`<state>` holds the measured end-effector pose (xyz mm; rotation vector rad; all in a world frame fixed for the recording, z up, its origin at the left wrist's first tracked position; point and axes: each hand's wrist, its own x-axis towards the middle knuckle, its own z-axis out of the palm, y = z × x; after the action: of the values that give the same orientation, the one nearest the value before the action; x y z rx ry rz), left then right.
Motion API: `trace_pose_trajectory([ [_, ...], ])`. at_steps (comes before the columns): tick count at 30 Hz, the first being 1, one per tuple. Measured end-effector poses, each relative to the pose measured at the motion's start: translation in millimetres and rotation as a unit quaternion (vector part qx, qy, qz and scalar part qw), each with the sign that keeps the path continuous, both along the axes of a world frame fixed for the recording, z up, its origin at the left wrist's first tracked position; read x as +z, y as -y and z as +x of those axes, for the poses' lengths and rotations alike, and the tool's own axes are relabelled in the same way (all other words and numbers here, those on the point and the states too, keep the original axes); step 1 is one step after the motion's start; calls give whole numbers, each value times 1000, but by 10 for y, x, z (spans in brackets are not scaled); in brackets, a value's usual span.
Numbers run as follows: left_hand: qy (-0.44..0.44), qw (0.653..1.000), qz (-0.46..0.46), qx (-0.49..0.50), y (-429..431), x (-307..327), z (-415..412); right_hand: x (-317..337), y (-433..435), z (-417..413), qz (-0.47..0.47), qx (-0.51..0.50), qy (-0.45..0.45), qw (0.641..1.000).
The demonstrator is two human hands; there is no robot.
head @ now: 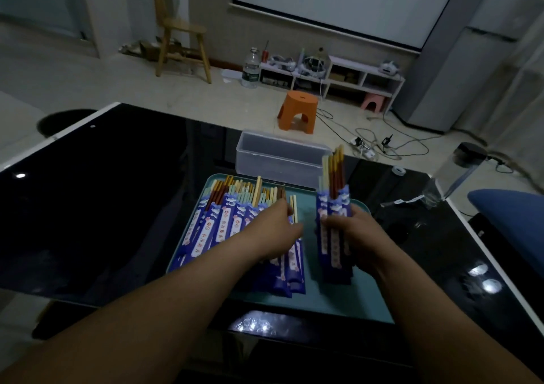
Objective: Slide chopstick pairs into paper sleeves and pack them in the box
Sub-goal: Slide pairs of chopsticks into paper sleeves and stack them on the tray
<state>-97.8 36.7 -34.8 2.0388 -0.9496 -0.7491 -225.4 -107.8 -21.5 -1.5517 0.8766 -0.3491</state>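
A teal tray (323, 298) lies on the black glass table (103, 207), and everything else is placed from it. Over the tray's left half spreads a pile of sleeved chopsticks (232, 221) (blue paper, with tips of brown, pale green and cream poking out at the far end). The left hand (269, 233) reaches over this pile, its fingertips down beside a bare cream pair (293, 210) – whether it pinches anything I cannot tell. Above the tray's right half the right hand (357, 233) grips a bundle of sleeved pairs (332, 204), fingers wrapped round it, tips pointing up and away. Just behind the tray's far edge stands the clear plastic box (279, 160), open at the top.
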Motion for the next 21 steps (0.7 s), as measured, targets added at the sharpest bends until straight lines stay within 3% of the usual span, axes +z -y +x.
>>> trace_pose_trajectory([
  [6,-37,990,-124,-48,231,-14,-235,11,-14,14,-18,30,149,988],
  [15,-21,987,-152,-47,476,-211,-373,-200,29,-7,-2,10,140,990],
  [21,-22,976,-215,-42,546,-244,-395,-135,32,-15,-50,6,169,984],
])
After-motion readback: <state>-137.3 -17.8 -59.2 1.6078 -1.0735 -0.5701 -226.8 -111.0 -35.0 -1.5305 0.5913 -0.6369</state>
